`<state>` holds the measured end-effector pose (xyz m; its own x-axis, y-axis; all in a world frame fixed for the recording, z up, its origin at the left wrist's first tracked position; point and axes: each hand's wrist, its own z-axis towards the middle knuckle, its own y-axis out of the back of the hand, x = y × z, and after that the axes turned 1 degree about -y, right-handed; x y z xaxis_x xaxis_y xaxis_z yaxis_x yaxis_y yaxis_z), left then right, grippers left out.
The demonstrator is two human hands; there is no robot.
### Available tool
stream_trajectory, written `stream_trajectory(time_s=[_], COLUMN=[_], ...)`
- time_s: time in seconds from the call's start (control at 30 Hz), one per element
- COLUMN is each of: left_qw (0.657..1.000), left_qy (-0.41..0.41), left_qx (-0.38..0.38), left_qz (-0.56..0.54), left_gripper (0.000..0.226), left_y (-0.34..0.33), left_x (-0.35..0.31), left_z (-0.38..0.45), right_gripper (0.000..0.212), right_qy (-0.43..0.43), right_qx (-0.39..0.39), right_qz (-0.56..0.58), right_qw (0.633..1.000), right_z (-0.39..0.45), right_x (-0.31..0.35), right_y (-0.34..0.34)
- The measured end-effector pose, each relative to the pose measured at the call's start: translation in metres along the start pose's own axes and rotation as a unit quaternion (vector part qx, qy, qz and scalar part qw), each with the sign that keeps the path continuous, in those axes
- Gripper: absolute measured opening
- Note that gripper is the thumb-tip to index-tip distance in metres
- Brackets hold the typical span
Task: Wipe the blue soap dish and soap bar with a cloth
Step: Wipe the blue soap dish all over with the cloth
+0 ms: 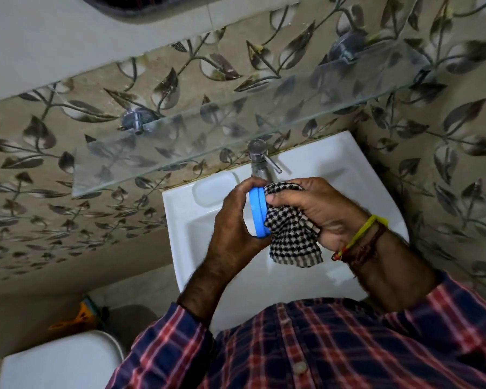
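Soap dish [259,212] in left hand [230,217], above sink [314,164]; cloth [291,234] touching its right, in right hand [317,209]; tap [260,158] behind; glass shelf [208,130] above tap.

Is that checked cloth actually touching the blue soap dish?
Touching. The head view shows the right hand pressing the checked cloth against the edge of the blue soap dish, which the left hand grips.

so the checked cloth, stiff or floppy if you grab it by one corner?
Likely floppy: the cloth bunches in the right hand and its free end hangs limp over the sink. Probably light, since it drapes from a loose grip. It seems to mould against the soap dish held by the left hand.
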<state>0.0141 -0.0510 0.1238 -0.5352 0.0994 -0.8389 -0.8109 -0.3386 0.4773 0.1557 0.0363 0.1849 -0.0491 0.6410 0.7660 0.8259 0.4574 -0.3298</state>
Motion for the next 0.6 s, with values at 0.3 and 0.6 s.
stream_trajectory(time_s=[0.3,0.6], left_qw=[0.998,0.997], left_qy=[-0.015,0.002], left_qx=[0.005,0.023], left_qz=[0.054,0.072], left_gripper=[0.085,0.086], left_y=[0.013,0.026], left_x=[-0.011,-0.014], left_z=[0.012,0.016], right_gripper=[0.025,0.021], right_qy=[0.027,0.079], right_qx=[0.082,0.128], right_qz=[-0.003,-0.105], right_qw=[0.996,0.983], right_z=[0.005,0.011], right_x=[0.009,0.006], right_y=[0.012,0.011])
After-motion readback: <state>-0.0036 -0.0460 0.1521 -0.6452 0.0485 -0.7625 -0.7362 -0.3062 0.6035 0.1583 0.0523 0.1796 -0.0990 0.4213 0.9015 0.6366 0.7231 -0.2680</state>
